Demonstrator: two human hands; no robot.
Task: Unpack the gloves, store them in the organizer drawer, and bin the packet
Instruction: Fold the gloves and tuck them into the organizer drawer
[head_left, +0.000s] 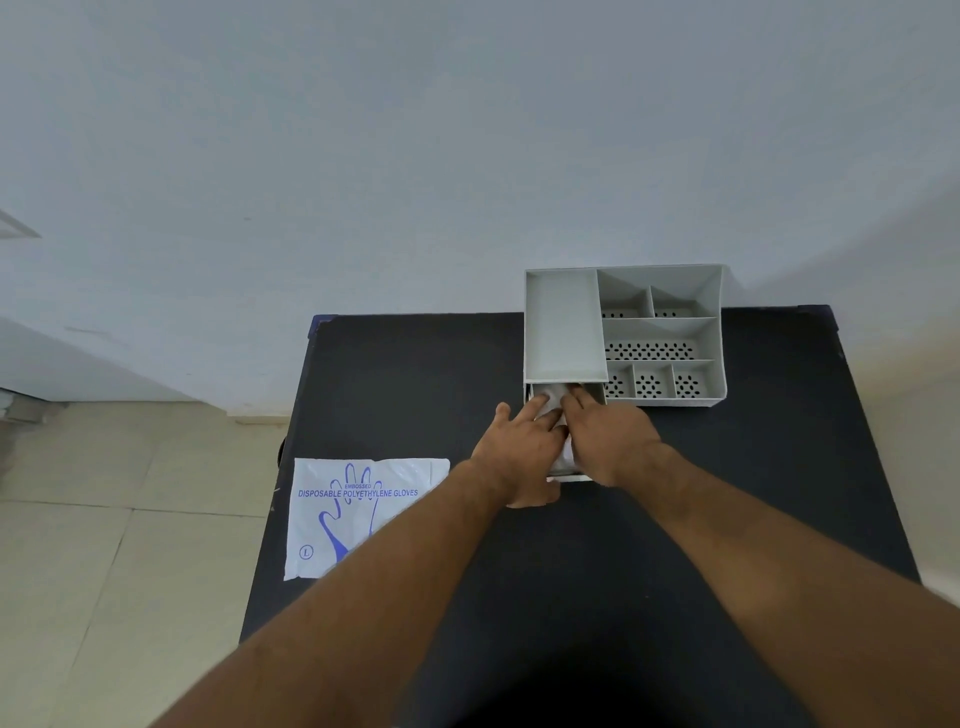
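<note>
Pressing crumpled translucent gloves (555, 410) into the pulled-out drawer (569, 475) of the grey organizer (566, 322), left hand (522, 447) and right hand (608, 436) fingers flat, gripping nothing, drawer's long axis near-to-far, white packet (358, 514) (blue print, long side left-right) flat near-left on tabletop (415, 374).

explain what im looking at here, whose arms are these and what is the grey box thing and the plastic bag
There is only one picture, taken by a wide-angle camera worn on a person's head, looking forward and down. The two bare arms reaching in from the bottom are that person's own; no machine is involved.

The black table stands against a pale wall. At its far edge sits a grey organizer with several compartments on top and a drawer pulled out towards the person. The left hand and right hand are both in that drawer, pressing down thin, clear gloves; they push rather than grip.

On the table's left lies a flat white packet printed "disposable polyethylene gloves". It has not been thrown away yet.
</note>
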